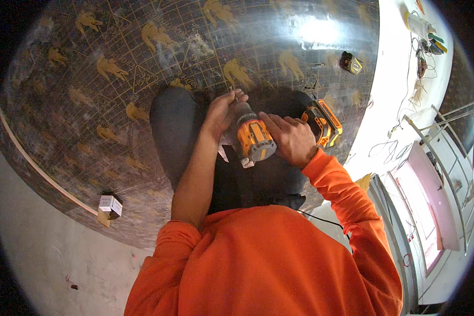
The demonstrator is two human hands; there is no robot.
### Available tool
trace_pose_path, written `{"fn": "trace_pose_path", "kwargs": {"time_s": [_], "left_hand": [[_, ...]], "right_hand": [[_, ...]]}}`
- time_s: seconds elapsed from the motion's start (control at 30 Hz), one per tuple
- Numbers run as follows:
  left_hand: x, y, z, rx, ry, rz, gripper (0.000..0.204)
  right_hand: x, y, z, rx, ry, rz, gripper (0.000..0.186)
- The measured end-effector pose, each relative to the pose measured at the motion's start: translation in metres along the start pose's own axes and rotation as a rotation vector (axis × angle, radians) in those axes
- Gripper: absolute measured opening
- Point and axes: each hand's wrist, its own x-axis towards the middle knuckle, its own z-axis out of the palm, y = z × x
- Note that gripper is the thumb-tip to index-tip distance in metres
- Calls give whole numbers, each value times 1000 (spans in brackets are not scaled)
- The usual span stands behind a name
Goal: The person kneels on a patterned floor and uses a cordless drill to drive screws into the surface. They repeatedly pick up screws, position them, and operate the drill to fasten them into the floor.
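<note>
Cordless drill [256, 141]: orange and black, off the panel, up between the knees at mid-view. Rear cap faced the camera; nose ran away, up-left.
Right hand [292, 138]: grip closed on the drill, fingers over the handle just behind the motor housing.
Battery pack [324, 124]: orange and black, at the handle end, just right of the right hand.
Left hand [226, 108]: at the nose, beside the chuck [242, 111], fingers curled in. Couldn't tell whether the grip was closed on the chuck or on something thin at its tip; too small.
Sleeves: orange; left pushed up near the elbow, right [329, 168] down to the wrist.
Legs: dark trousers [175, 134], knees bent over the panel, one either side of the drill.
Panel [52, 137]: large, dark, gold grid and figures printed on it, scuffed, glare near the top.
Tape measure [351, 63]: yellow and black, on the panel, beyond the battery pack to the upper right.
Small box [109, 206]: white, flap open, near the panel's lower-left edge, well apart from the hands.
Far right: metal frame [447, 163], standing beside a bright opening.
</note>
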Motion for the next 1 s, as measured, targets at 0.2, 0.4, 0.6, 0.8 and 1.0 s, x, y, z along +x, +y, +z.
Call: {"fn": "trace_pose_path", "kwargs": {"time_s": [0.2,0.4,0.6,0.8,1.0], "left_hand": [[0,1,10,-199,-63,-22,34],[-8,7,24,-128,53,12,31],[6,4,9,-154,10,-19,33],[-12,9,30,-198,49,-30,34],[-81,5,62,-317,48,-125,30]], "right_hand": [[21,-1,3,22,-15,46,66],[29,-6,-1,3,-70,62,67],[34,-5,3,31,-51,76,64],[34,-7,7,-7,-73,114,60],[37,-7,3,36,-57,138,58]]}}
